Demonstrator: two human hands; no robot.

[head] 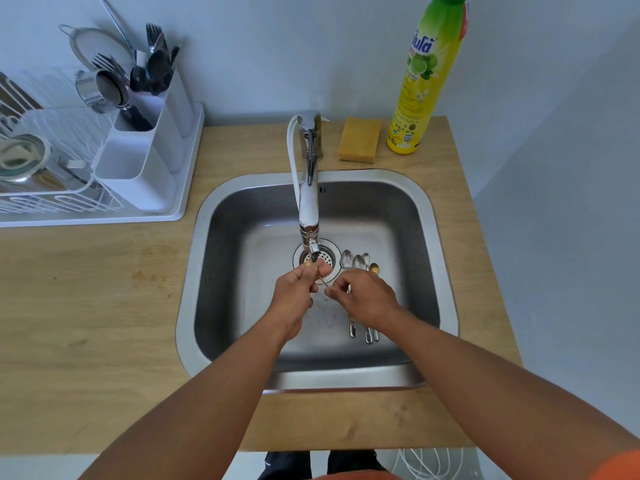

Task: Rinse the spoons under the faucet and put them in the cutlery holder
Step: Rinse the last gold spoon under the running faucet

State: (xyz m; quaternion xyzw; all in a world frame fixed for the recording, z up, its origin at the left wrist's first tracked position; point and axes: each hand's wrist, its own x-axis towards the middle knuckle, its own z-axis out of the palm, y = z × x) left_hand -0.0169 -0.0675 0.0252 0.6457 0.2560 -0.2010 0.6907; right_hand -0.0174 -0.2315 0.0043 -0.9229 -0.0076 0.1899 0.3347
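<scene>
The left hand (300,285) is curled round a thin spoon (320,279) & holds it right under the tip of the faucet (309,188). Only a bit of the gold handle shows, sticking out toward the right hand (363,297). The right hand's fingers are bent & pinch the end of that handle, or maybe something small next to it, I can't tell which. I can't see any water coming out, it's too hard to tell.

More spoons (358,263) lie in the sink (440,216), just right of the drain (320,259), bowls pointing to the back wall & handles toward the person. Part of them is hidden under the right hand.

The cutlery holder (138,168) stands well off to the left on the white rack tray (188,161). Its back parts have forks & dark tools in them, the front part looks free.

How to do this step well, I think: keep the spoon bowl under the spout, not the fist. Turn it so both sides get wet. Rub w/ the thumb. Hold the handle tight, it's thin & slippy & the drain is right below. Shake off drips over the sink before going left to the holder. Then pick the next spoon, one at a time
</scene>
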